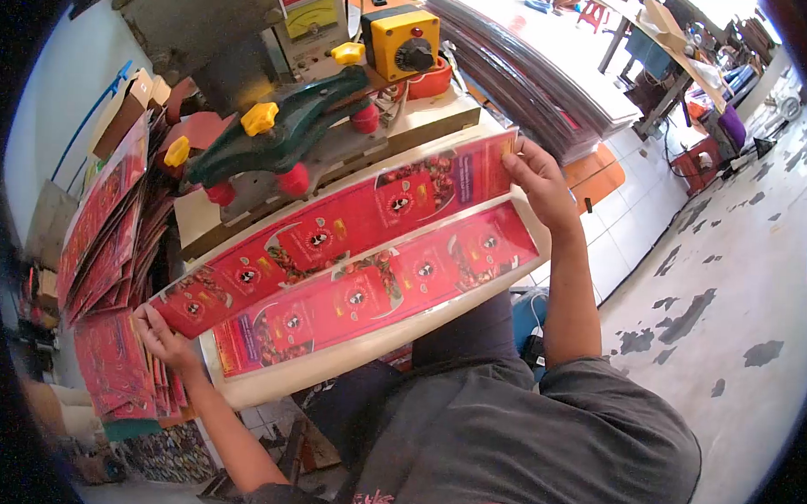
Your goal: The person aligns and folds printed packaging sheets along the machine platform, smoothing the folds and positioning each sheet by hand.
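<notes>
A long red printed strip (pixel 318 240) is stretched between my two hands, tilted up to the right. My left hand (pixel 162 340) pinches its lower left end, and my right hand (pixel 539 177) grips its upper right end between thumb and fingers. Just below it, a second red printed strip (pixel 393 292) lies on the pale work board (pixel 274 385). Behind the held strip stands a machine with a dark green clamp bar (pixel 292 128), yellow knobs and red feet.
Stacked red printed sheets (pixel 111 233) lean at the left, with more sheets (pixel 120 362) below. A yellow control box (pixel 400 43) sits on the machine. Behind it at the right is a tall stack of flat sheets (pixel 534 79). A cluttered table (pixel 672 57) stands farther back.
</notes>
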### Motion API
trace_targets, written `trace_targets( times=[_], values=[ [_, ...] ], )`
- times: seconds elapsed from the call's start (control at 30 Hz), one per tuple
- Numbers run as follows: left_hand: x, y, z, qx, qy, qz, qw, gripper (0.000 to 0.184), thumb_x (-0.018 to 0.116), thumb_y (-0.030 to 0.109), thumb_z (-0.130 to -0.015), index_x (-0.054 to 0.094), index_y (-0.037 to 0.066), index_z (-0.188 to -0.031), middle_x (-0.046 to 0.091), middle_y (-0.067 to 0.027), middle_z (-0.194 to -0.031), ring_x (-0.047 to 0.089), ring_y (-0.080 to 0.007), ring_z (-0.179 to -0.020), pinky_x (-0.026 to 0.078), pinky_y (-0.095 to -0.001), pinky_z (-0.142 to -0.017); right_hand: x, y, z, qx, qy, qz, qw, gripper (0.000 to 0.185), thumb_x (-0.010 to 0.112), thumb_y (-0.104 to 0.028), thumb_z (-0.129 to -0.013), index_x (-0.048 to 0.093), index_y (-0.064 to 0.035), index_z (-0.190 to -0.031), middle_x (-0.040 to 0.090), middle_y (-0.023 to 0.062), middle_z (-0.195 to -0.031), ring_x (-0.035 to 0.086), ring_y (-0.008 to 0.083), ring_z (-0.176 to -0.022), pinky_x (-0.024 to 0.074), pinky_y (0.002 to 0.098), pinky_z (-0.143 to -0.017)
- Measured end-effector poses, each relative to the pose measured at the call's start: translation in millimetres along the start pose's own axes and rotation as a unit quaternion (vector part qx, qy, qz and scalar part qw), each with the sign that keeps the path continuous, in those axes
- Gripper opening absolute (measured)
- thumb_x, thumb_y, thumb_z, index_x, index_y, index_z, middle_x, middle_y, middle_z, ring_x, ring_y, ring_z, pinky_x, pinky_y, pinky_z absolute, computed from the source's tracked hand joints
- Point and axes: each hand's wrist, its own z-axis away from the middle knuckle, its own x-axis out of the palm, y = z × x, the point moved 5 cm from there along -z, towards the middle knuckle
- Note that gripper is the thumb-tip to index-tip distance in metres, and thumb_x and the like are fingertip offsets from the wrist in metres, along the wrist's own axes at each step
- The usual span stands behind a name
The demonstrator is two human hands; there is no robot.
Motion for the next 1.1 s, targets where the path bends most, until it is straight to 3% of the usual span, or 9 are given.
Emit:
trace_targets(
  times=[0.07, 0.23, 0.4, 0.57, 0.63, 0.73, 0.8, 0.9, 1.1],
  values=[
    [-3, 11, -2, -0.041, -0.084, 0.015, 0.996, 0.019, 0.046, 0.02, -0.104, 0.049, 0.004, -0.094, 0.042, 0.0009, -0.086, 0.04, -0.0081, -0.081, 0.037, -0.0237, -0.076, -4, -3, 2, -0.01, 0.04, -0.166, 0.985, 0.02, 0.059, -0.025, -0.099, 0.058, -0.0055, -0.106, 0.064, -0.0003, -0.096, 0.058, 0.0056, -0.094, 0.0458, 0.0233, -0.083],
    [-8, 63, 7, -0.084, -0.054, 0.064, 0.993, 0.017, 0.046, 0.017, -0.103, 0.048, 0.004, -0.093, 0.04, 0.0021, -0.086, 0.037, -0.0066, -0.079, 0.034, -0.0229, -0.072, -8, -19, 9, -0.081, 0.092, -0.225, 0.967, 0.017, 0.054, -0.023, -0.102, 0.055, -0.0067, -0.103, 0.062, -0.0002, -0.093, 0.058, 0.0062, -0.082, 0.0481, 0.023, -0.076],
    [-43, 88, 24, -0.078, -0.302, -0.11, 0.944, 0.021, 0.05, 0.023, -0.103, 0.052, 0.004, -0.094, 0.046, 0.0021, -0.079, 0.043, -0.007, -0.072, 0.035, -0.0218, -0.066, -6, -21, 21, -0.006, 0.087, -0.233, 0.969, 0.019, 0.052, -0.023, -0.102, 0.055, -0.0048, -0.103, 0.061, 0.0007, -0.09, 0.058, 0.005, -0.077, 0.0487, 0.0206, -0.069],
    [-57, 98, 43, -0.23, -0.255, -0.112, 0.933, 0.018, 0.055, 0.02, -0.1, 0.06, 0.003, -0.099, 0.059, -0.0016, -0.082, 0.056, -0.0072, -0.077, 0.043, -0.0224, -0.066, 19, -27, 39, 0.032, 0.047, -0.211, 0.976, 0.023, 0.053, -0.027, -0.102, 0.055, -0.0037, -0.103, 0.061, 0.0008, -0.085, 0.057, 0.0032, -0.074, 0.0472, 0.0192, -0.064],
    [-47, 108, 51, -0.214, -0.214, -0.149, 0.941, 0.015, 0.057, 0.017, -0.098, 0.061, 0.003, -0.101, 0.06, -0.0017, -0.084, 0.056, -0.0083, -0.075, 0.045, -0.023, -0.068, 41, -37, 45, 0.065, -0.028, -0.144, 0.987, 0.022, 0.052, -0.023, -0.102, 0.054, -0.0012, -0.103, 0.064, 0.003, -0.089, 0.059, 0.0037, -0.073, 0.0478, 0.0191, -0.065],
    [-2, 130, 66, -0.201, -0.264, -0.125, 0.935, 0.015, 0.059, 0.011, -0.095, 0.064, -0.002, -0.103, 0.063, -0.004, -0.088, 0.061, -0.012, -0.081, 0.049, -0.0266, -0.074, 82, -60, 54, 0.073, -0.083, -0.052, 0.992, 0.022, 0.054, -0.025, -0.102, 0.056, -0.0031, -0.102, 0.058, -0.0026, -0.077, 0.052, 0.0008, -0.064, 0.0403, 0.0175, -0.055],
    [49, 167, 67, -0.05, -0.321, -0.176, 0.929, 0.012, 0.064, 0.007, -0.089, 0.067, -0.001, -0.097, 0.066, -0.0092, -0.085, 0.064, -0.0167, -0.079, 0.051, -0.0294, -0.072, 105, -78, 59, 0.076, -0.147, -0.014, 0.986, 0.019, 0.052, -0.023, -0.104, 0.057, -0.0041, -0.103, 0.056, -0.0034, -0.076, 0.053, 0.001, -0.069, 0.0416, 0.0186, -0.057],
    [100, 182, 77, -0.017, -0.364, -0.117, 0.924, 0.013, 0.067, 0.007, -0.087, 0.068, 0.0, -0.098, 0.066, -0.0113, -0.088, 0.065, -0.0209, -0.076, 0.052, -0.0309, -0.07, 136, -78, 61, 0.024, -0.152, -0.012, 0.988, 0.017, 0.052, -0.019, -0.103, 0.056, -0.0029, -0.103, 0.058, -0.002, -0.08, 0.054, 0.0027, -0.073, 0.043, 0.0205, -0.062],
    [166, 202, 71, 0.02, -0.386, -0.05, 0.921, 0.015, 0.065, 0.006, -0.087, 0.068, 0.0, -0.1, 0.064, -0.0112, -0.087, 0.064, -0.0204, -0.077, 0.051, -0.031, -0.068, 163, -82, 61, 0.048, -0.181, -0.025, 0.982, 0.013, 0.053, -0.014, -0.103, 0.056, -0.0007, -0.102, 0.059, 0.0016, -0.08, 0.055, 0.0046, -0.075, 0.0439, 0.0228, -0.064]
  ],
)
